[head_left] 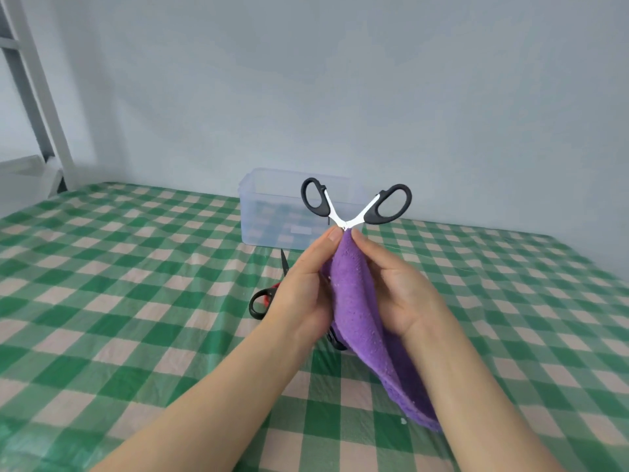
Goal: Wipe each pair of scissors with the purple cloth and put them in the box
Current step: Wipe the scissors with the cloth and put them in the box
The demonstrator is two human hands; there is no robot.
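Purple fleecy cloth (354, 301) held up over the desk between both hands, folded lengthwise, lower end trailing down to the checked cover near the right forearm. Black-handled scissors with white shanks (344, 224) stand handles-up out of the top of the fold; handles spread wide, blades hidden inside the cloth. Left hand (303, 287): fingers curled round the cloth from the left, thumb tip pressed at the top of the fold just below the pivot. Right hand (401, 294): fingers clasping the cloth from the right, fingertip meeting the fold at the same height. Clear plastic box (262, 212), lid off, sits on the desk behind the raised scissors, near the pale wall. Red-and-black scissors (267, 296) lie flat on the green-and-cream checked cover (136, 301) below the left hand, blade tip pointing toward the box, partly hidden by the wrist. Small black part shows under the cloth; cannot tell what. Grey metal ladder frame (44, 107) at far left.
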